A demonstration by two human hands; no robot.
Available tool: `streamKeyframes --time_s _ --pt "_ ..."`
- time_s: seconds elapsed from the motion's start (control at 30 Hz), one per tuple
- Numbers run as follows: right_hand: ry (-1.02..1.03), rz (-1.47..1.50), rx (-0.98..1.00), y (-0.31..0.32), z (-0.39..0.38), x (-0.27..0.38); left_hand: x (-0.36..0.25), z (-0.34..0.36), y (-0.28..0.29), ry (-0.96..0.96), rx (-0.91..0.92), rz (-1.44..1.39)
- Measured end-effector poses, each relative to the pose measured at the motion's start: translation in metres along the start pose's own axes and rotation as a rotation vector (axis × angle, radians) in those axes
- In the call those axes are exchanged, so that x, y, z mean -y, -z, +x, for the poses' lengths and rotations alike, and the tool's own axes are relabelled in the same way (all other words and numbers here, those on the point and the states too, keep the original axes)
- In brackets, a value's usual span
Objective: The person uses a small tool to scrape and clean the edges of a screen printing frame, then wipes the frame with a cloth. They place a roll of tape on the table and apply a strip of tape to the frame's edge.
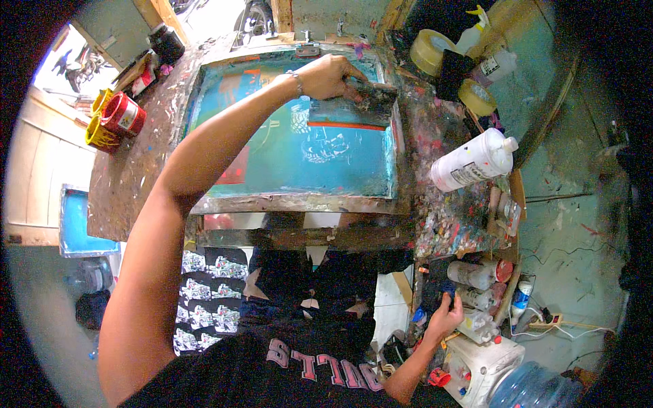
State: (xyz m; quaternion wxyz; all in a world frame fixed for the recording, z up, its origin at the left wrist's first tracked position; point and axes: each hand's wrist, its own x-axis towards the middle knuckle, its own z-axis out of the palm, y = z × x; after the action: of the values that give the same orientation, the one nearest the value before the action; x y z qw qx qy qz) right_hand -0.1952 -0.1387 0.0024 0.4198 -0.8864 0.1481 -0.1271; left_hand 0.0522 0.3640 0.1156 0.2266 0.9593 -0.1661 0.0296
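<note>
A screen-printing frame with blue-green mesh lies on the stained table. My left hand reaches across it and is closed around a dark, ink-crusted squeegee at the far right of the mesh. A strip of red ink runs across the mesh just nearer than the squeegee, above a pale line design. Low at the right, my right hand has its fingers drawn together beside clear plastic bottles. Something dark blue shows at its fingertips, too small to name.
Red and yellow ink tubs stand at the table's left. On the right lie a white bottle, tape rolls and a spray bottle. Printed black pieces hang below the table's front edge. A large water jug is low right.
</note>
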Motion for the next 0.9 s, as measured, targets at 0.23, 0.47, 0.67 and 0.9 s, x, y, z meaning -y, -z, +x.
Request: streamKeyframes --time_s 0.23,0.47,0.67,0.9 --pt "0.145 0.08 0.105 -0.026 0.022 0.026 -0.019 -0.059 0.026 -0.022 -0.288 0.012" --pt "-0.121 0.576 0.322 -0.039 0.024 0.052 -0.038 -0.134 0.004 0.205 -0.348 -0.394" --pt "-0.26 0.957 0.109 -0.053 0.07 0.064 -0.044 -0.157 -0.006 0.309 -0.366 -0.455" --pt "-0.243 1.145 -0.085 -0.071 0.074 0.072 -0.063 -0.142 0.008 0.409 -0.428 -0.172"
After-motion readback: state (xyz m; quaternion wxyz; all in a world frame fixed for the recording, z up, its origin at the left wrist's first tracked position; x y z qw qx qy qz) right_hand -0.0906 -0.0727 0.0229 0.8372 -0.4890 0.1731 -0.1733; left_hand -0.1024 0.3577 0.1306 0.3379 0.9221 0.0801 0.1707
